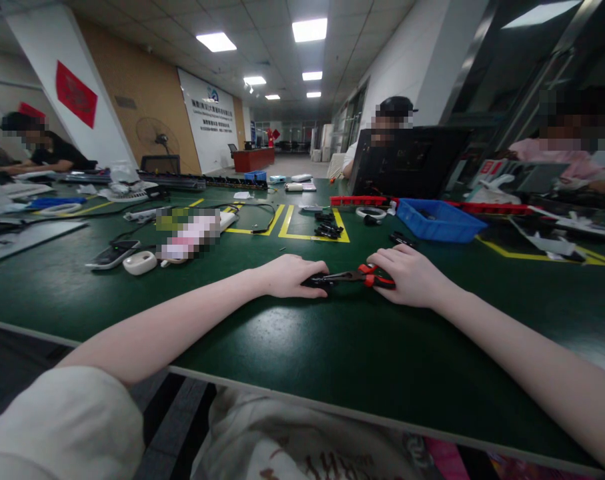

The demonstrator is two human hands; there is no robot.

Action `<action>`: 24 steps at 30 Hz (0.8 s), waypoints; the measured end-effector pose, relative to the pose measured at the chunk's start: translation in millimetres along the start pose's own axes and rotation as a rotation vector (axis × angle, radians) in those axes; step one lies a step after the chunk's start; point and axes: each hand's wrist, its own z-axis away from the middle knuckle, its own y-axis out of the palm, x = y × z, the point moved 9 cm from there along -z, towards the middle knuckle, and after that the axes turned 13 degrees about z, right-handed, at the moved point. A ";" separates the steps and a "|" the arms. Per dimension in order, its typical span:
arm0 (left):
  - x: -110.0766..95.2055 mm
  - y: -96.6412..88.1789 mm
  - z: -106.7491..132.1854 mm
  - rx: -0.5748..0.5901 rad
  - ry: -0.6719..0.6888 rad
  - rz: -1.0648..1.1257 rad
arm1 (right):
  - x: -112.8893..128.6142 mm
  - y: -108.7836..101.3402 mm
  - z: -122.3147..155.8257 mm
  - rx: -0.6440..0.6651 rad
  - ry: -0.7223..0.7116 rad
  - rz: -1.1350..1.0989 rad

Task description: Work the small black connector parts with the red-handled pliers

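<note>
My right hand is closed round the red-and-black handles of a pair of long-nose pliers. The jaws point left and meet a small black part, whose exact kind I cannot make out. Thumb and fingers of my left hand pinch that black part just above the green table. Beyond my hands a pile of similar black parts lies by a yellow-taped rectangle, and a few more black pieces lie behind my right hand.
A blue bin stands behind my right hand, near a white tape roll. To the left lie a phone, a white rounded case and a cable. A large black panel stands upright at the back; co-workers sit around.
</note>
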 end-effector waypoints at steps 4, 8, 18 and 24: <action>-2.4 1.6 0.0 0.015 0.030 -0.024 | -0.8 -0.7 0.2 -0.004 0.007 -0.006; -4.5 1.6 0.1 0.017 0.046 -0.033 | -1.0 0.1 0.9 -0.004 0.003 0.026; -4.4 1.3 -0.4 0.013 0.048 -0.021 | -1.2 3.1 0.9 0.004 -0.004 0.046; -1.4 1.0 -0.2 0.000 0.025 0.016 | -0.7 1.9 0.9 -0.009 -0.004 0.049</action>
